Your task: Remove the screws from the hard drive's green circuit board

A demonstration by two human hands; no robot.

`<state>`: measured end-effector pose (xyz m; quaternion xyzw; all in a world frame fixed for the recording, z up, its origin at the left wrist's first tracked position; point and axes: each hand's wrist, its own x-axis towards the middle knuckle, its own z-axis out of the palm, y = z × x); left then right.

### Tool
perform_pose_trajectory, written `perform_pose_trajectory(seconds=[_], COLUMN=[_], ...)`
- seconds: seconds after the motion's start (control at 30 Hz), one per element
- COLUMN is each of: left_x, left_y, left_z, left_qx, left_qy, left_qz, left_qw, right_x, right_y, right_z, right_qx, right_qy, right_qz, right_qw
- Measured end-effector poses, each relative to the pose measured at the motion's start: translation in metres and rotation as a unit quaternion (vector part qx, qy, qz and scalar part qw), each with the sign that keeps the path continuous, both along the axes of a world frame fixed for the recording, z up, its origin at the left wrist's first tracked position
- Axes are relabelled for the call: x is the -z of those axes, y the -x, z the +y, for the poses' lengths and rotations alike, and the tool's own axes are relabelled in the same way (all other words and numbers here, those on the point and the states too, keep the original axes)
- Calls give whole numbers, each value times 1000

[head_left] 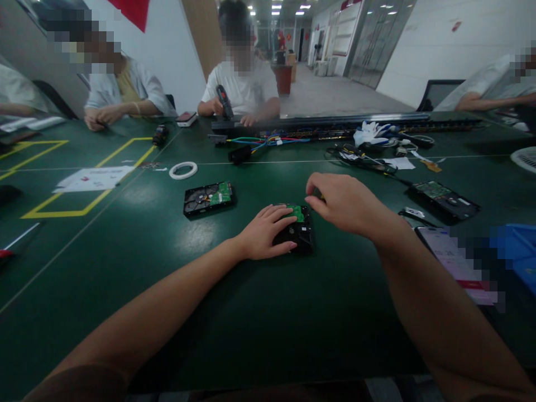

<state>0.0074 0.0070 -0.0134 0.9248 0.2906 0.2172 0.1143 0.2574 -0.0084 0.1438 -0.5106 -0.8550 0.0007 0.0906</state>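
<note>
On the green table [268, 335], left: we see a paper sheet [92, 180] across a yellow outline [58, 214].
White ring [183, 177]: just behind the first hard drive [208, 200], apart from our hands.
Left hand [266, 231]: we rest it flat on the second hard drive [304, 235], fingers spread.
Right hand [337, 201]: we curl it by that drive's far right corner, thumb near forefinger; something small [322, 196], partly yellow, is mostly hidden, so we cannot tell if it is clamped.
Third hard drive [446, 201]: behind the phone [450, 259].
</note>
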Motion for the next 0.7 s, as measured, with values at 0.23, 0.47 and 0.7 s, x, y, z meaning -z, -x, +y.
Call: perform_pose_trajectory(seconds=[0.23, 0.47, 0.7], left_x=[-3, -1, -1], left_y=[1, -1, -1], left_z=[-1, -1, 0], left_qx=[-3, -4, -3], left_qy=[-7, -1, -6], left_qz=[11, 4, 11], left_qw=[1000, 1000, 1000], right_x=[2, 1, 3], right_y=[-6, 2, 1], right_z=[1, -4, -1], right_qx=[-72, 62, 14], right_qy=[57, -9, -1], right_qz=[62, -24, -4], right_qw=[994, 998, 1000])
